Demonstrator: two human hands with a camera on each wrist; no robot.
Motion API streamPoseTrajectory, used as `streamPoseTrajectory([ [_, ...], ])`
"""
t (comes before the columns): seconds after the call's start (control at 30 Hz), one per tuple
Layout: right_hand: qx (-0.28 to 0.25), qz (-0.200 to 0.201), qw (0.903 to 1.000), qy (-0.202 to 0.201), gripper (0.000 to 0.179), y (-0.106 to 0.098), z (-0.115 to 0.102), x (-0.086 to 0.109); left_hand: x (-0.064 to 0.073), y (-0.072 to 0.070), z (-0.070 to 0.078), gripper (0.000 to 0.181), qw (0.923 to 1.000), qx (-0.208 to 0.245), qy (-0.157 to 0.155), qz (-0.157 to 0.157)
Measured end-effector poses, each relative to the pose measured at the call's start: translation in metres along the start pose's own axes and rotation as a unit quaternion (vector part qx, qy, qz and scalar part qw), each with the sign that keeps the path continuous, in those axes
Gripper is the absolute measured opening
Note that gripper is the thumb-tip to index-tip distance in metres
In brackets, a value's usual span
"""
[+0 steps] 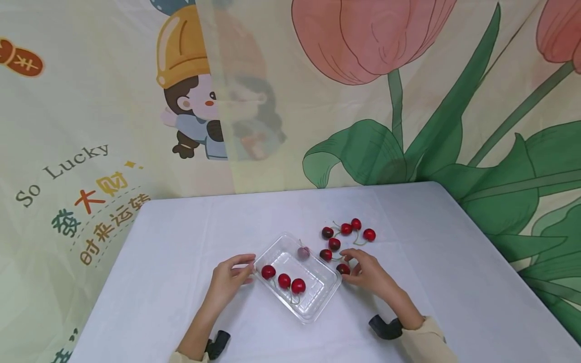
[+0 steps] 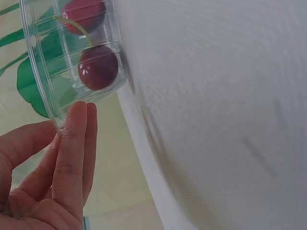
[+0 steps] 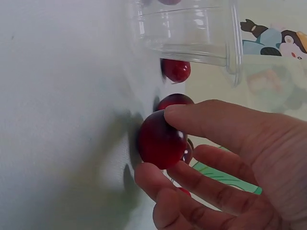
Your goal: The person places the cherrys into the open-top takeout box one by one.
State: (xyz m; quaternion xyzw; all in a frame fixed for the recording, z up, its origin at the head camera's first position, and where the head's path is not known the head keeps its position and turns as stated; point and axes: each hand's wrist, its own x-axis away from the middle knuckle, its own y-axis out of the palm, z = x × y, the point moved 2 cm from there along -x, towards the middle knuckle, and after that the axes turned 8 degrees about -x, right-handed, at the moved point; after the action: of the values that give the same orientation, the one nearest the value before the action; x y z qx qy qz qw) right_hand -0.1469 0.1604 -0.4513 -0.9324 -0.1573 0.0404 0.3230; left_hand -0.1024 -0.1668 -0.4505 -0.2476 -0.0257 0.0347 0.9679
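Observation:
A clear plastic container [image 1: 316, 298] sits on the table with three red cherries [image 1: 284, 281] inside. My left hand [image 1: 229, 279] pinches the rim at its left corner; in the left wrist view, thumb and fingers [image 2: 72, 153] meet at that corner. To the right of the container, my right hand [image 1: 369, 275] holds a dark red cherry [image 3: 162, 140] between thumb and fingertips, low by the cloth. Another cherry [image 1: 303, 253] shows hazily through the container's far wall; I cannot tell whether it lies inside or behind.
Several loose cherries [image 1: 346, 229] with green stems lie beyond my right hand. White cloth [image 1: 190, 227] covers the table. A printed curtain [image 1: 268, 166] hangs behind the far edge. Black straps [image 1: 386, 327] show near both wrists.

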Motion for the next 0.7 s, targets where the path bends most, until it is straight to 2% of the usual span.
streamPoseTrajectory([
  [0.07,0.002,0.002,1.0000,0.004,0.046,0.0017,-0.0003,-0.0003,0.0003,-0.0003,-0.0003,0.028,1.0000,0.000,0.000,0.000],
  [0.3,0.008,0.005,0.9999,-0.009,0.034,0.0046,0.0010,-0.0005,0.0001,-0.0010,-0.0015,0.027,1.0000,-0.002,-0.004,0.002],
  [0.57,0.015,0.017,0.9997,-0.006,0.034,0.0053,0.0040,-0.0006,0.0000,-0.0010,-0.0001,0.027,1.0000,-0.002,-0.001,0.002],
  [0.7,0.017,0.023,0.9994,-0.018,0.034,0.0043,0.0034,0.0005,-0.0001,-0.0009,0.0007,0.027,1.0000,-0.004,0.000,0.001],
])
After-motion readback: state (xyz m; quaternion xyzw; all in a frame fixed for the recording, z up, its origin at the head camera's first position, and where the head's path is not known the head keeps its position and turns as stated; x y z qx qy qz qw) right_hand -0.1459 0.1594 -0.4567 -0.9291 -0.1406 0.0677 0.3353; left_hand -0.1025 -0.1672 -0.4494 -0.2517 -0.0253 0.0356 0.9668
